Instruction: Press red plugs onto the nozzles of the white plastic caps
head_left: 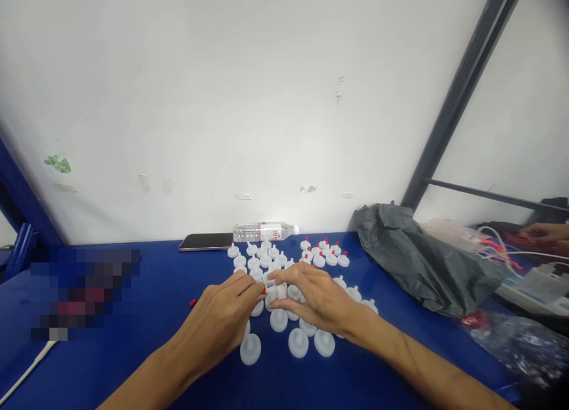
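Note:
Several small white plastic disc-shaped parts (297, 343) lie spread on the blue table (146, 291). A group at the back (323, 253) carry red caps. My left hand (222, 321) pinches a small red cap (264, 291) at its fingertips. My right hand (315, 297) reaches in from the right, fingers closed on one white part (279, 291) right against the red cap. Both hands meet over the middle of the pile. A loose red cap (192, 302) lies on the table left of my left hand.
A clear water bottle (264, 231) lies on its side by the wall beside a dark phone (206, 241). A grey plastic bag (418, 256) sits at right, with tubing and another person's hand (544, 235) beyond. A white cable (26, 371) runs at lower left.

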A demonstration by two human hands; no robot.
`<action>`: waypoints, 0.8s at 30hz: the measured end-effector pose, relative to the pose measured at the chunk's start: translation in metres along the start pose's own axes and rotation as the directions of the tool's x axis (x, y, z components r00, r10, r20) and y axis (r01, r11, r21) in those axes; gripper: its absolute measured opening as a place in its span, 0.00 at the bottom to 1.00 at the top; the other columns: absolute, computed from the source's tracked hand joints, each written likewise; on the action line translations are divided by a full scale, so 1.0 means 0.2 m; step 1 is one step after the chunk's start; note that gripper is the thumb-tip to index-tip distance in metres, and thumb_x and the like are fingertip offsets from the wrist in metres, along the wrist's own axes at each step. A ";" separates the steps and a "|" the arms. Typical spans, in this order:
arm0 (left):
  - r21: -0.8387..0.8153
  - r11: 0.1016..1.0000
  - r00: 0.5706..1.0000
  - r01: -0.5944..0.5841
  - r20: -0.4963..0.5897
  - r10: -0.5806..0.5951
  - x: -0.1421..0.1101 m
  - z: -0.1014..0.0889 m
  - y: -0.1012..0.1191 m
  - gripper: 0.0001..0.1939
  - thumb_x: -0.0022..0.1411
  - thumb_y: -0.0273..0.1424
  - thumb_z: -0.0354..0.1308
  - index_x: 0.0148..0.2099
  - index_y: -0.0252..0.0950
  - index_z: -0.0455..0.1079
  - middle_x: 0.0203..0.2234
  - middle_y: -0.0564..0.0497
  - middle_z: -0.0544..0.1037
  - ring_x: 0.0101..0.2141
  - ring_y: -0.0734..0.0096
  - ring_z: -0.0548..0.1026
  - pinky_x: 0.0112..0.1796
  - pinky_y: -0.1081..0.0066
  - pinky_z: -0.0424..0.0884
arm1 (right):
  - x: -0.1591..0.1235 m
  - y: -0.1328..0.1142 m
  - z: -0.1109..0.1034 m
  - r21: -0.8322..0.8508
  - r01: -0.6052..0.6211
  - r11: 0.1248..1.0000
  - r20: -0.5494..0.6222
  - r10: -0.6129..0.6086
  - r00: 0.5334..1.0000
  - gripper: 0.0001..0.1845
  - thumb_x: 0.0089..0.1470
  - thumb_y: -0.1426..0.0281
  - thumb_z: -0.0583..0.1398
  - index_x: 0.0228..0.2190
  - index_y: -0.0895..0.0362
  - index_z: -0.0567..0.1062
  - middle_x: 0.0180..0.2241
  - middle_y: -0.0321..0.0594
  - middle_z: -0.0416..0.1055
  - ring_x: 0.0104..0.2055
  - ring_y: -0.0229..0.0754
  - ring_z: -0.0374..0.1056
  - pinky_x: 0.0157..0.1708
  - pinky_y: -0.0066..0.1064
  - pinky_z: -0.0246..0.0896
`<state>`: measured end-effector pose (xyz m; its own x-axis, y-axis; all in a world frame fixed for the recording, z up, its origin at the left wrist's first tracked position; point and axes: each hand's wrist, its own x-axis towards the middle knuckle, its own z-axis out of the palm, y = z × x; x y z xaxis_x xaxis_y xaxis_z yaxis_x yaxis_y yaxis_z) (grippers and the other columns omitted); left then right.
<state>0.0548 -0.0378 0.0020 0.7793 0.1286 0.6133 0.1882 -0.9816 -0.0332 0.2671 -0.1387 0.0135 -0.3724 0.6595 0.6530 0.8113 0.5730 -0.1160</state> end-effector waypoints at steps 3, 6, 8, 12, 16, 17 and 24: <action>-0.085 0.995 0.999 0.050 0.004 -0.050 0.01 -0.01 0.02 0.11 0.71 0.23 0.45 0.39 0.39 0.66 0.27 0.53 0.70 0.28 0.66 0.67 0.23 0.68 0.60 | 0.01 -0.02 0.00 -0.042 0.064 0.997 -0.030 -0.065 0.997 0.16 0.64 0.61 0.59 0.49 0.54 0.67 0.42 0.42 0.78 0.44 0.42 0.75 0.46 0.34 0.72; -0.168 0.982 0.996 0.086 -0.004 -0.088 0.01 -0.02 0.03 0.11 0.71 0.24 0.45 0.39 0.40 0.66 0.27 0.54 0.70 0.28 0.67 0.67 0.25 0.67 0.60 | 0.02 -0.03 -0.01 -0.066 0.089 0.994 -0.071 -0.094 0.993 0.15 0.64 0.61 0.59 0.49 0.54 0.67 0.42 0.43 0.79 0.42 0.41 0.75 0.44 0.33 0.72; -0.199 0.975 0.994 0.102 -0.005 -0.105 0.01 -0.02 0.03 0.11 0.71 0.25 0.45 0.40 0.40 0.67 0.26 0.54 0.70 0.28 0.67 0.67 0.25 0.67 0.60 | 0.03 -0.04 -0.01 -0.081 0.098 0.992 -0.076 -0.104 0.992 0.15 0.64 0.62 0.59 0.48 0.55 0.67 0.43 0.43 0.79 0.42 0.41 0.76 0.44 0.32 0.72; -0.230 0.967 0.994 0.108 0.007 -0.109 0.00 -0.02 0.03 0.11 0.71 0.25 0.44 0.38 0.40 0.66 0.25 0.54 0.70 0.27 0.67 0.66 0.25 0.66 0.58 | 0.03 -0.05 -0.01 -0.125 0.139 0.982 -0.043 -0.145 0.988 0.12 0.66 0.64 0.58 0.48 0.56 0.68 0.45 0.42 0.78 0.43 0.42 0.75 0.46 0.33 0.70; -0.261 0.959 0.994 0.113 0.021 -0.111 -0.01 -0.02 0.04 0.11 0.70 0.26 0.44 0.35 0.40 0.64 0.25 0.54 0.70 0.27 0.67 0.66 0.26 0.66 0.59 | 0.03 -0.06 -0.01 -0.183 0.184 0.966 -0.016 -0.190 0.982 0.11 0.66 0.66 0.57 0.49 0.56 0.68 0.44 0.41 0.78 0.43 0.41 0.75 0.47 0.33 0.70; -0.265 0.957 0.993 0.116 0.030 -0.112 -0.01 -0.01 0.04 0.11 0.70 0.26 0.44 0.35 0.40 0.64 0.25 0.53 0.70 0.27 0.67 0.66 0.26 0.66 0.60 | 0.03 -0.06 0.00 -0.201 0.196 0.960 -0.020 -0.204 0.979 0.11 0.66 0.66 0.57 0.49 0.56 0.68 0.44 0.41 0.78 0.43 0.41 0.75 0.46 0.33 0.70; -0.201 0.975 0.994 0.097 0.075 -0.083 0.02 -0.04 -0.02 0.11 0.73 0.31 0.44 0.38 0.41 0.66 0.27 0.53 0.72 0.29 0.66 0.70 0.29 0.66 0.61 | 0.06 -0.06 -0.01 -0.219 0.138 0.966 0.041 -0.132 0.990 0.13 0.67 0.65 0.56 0.51 0.57 0.68 0.45 0.41 0.78 0.46 0.42 0.75 0.48 0.35 0.69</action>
<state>0.0516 -0.0344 0.0108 0.8033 0.2201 0.5534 0.1389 -0.9728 0.1853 0.2539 -0.1379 0.0248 -0.4945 0.5977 0.6311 0.8312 0.5375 0.1421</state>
